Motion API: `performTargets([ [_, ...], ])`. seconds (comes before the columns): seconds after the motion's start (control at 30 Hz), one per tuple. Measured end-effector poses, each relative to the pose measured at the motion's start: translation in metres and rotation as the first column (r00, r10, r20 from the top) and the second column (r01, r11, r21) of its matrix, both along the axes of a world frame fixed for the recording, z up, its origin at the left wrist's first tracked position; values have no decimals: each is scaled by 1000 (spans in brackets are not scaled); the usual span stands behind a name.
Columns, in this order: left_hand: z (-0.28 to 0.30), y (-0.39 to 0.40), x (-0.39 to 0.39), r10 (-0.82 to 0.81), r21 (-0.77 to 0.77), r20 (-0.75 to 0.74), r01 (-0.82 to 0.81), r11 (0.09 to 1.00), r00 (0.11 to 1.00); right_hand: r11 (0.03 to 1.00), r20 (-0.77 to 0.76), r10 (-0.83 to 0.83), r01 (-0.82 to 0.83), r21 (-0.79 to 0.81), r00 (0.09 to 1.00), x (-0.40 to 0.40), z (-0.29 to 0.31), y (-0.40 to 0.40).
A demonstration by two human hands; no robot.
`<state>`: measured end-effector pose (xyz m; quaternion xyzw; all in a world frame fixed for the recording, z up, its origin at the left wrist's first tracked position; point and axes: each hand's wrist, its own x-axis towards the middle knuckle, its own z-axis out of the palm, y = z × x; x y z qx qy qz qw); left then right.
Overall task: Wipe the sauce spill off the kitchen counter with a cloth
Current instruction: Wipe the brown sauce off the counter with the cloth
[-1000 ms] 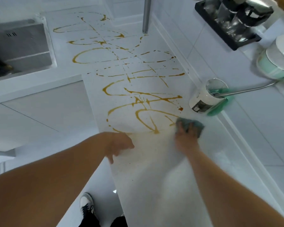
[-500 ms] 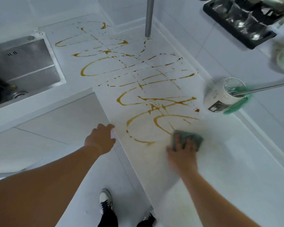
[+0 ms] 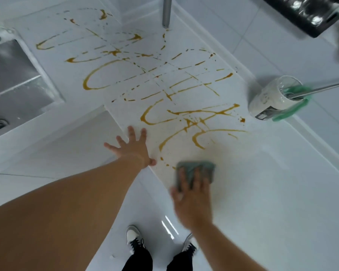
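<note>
— What is your right hand [image 3: 192, 202] doing?

— My right hand is flat on the cloth [image 3: 196, 172]. My fingers are straight and they press it down on the white counter [image 3: 282, 192]. I am not squeezing it. The cloth is grey-green and folded small. It sits near the front edge of the counter, right at the near end of the sauce [image 3: 157, 83].

— And your left hand [image 3: 132, 147]?

— It is open, with the fingers spread wide. It holds nothing. It is at the counter's front edge, just to the left of the sauce lines. I cannot tell if it leans on the edge or only floats over it.

— Where is the sauce?

— Brown loops and drips run all over the counter, from just past the cloth up to the far corner by the metal pole [image 3: 166, 12]. The spot by the cloth looks a bit yellow and smeary.

— What else can you see?

— A white cup [image 3: 270, 98] stands by the wall on the right, with something green and a long metal handle [image 3: 321, 89] in it. The steel sink [image 3: 14, 79] is far over on the left. Down below are my two shoes [image 3: 134, 238] on the shiny floor.
</note>
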<state>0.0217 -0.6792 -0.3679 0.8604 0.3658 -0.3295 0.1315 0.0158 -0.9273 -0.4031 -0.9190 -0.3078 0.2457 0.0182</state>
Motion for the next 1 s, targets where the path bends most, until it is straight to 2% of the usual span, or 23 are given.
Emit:
performTargets([
  [0.07,2,0,2,-25,12,-11,25,1000,1000,992,-136,98,-87,87,986,-10,10,3],
  [0.13,4,0,4,-81,33,-27,82,996,996,972,-129,230,-221,80,965,34,12,-7],
  [0.17,3,0,6,-104,47,-29,105,993,994,988,-128,154,-150,42,980,64,12,-11],
  [0.2,3,0,6,-118,54,-31,119,991,993,1000,-94,-8,10,29,996,96,12,-13],
  [0.27,2,1,6,-120,48,-34,121,991,992,950,-51,-312,311,-35,949,126,15,-11],
  [0.3,2,1,5,-117,42,-35,118,992,993,947,-20,-317,315,-61,948,118,17,-1],
  [0.33,2,1,5,-117,36,-33,119,992,993,956,1,-286,286,-58,958,95,14,10],
  [0.37,2,1,6,-120,35,-27,121,992,992,984,-16,-173,172,-52,985,64,8,21],
  [0.47,4,3,7,-135,41,-18,136,990,991,992,-103,92,-81,101,990,1,-2,26],
  [0.53,5,2,8,-152,42,-27,153,987,988,959,-85,238,-220,182,968,25,3,11],
  [0.57,5,1,8,-163,49,-31,165,985,986,959,-89,221,-199,204,971,50,7,0],
  [0.6,5,2,9,-171,58,-32,173,983,985,978,-129,49,-22,208,990,79,9,-9],
  [0.63,5,2,9,-174,61,-34,176,982,984,952,-162,-203,233,199,966,106,16,-18],
  [0.67,5,2,9,-176,58,-35,178,982,984,892,-150,-402,423,157,903,124,20,-22],
  [0.7,5,2,8,-178,58,-33,180,982,983,847,-142,-510,525,89,848,130,23,-20],
  [0.73,4,2,8,-181,63,-28,182,981,983,854,-86,-506,512,86,858,123,19,-11],
  [0.8,4,2,8,-179,54,-11,180,982,984,966,11,-243,241,91,970,68,13,17],
  [0.9,2,6,7,-156,7,19,156,988,988,983,-15,-2,5,186,1000,-7,0,25],
  [1.0,2,12,5,-178,-49,-5,178,983,984,964,-30,256,-253,81,966,37,0,0],
])
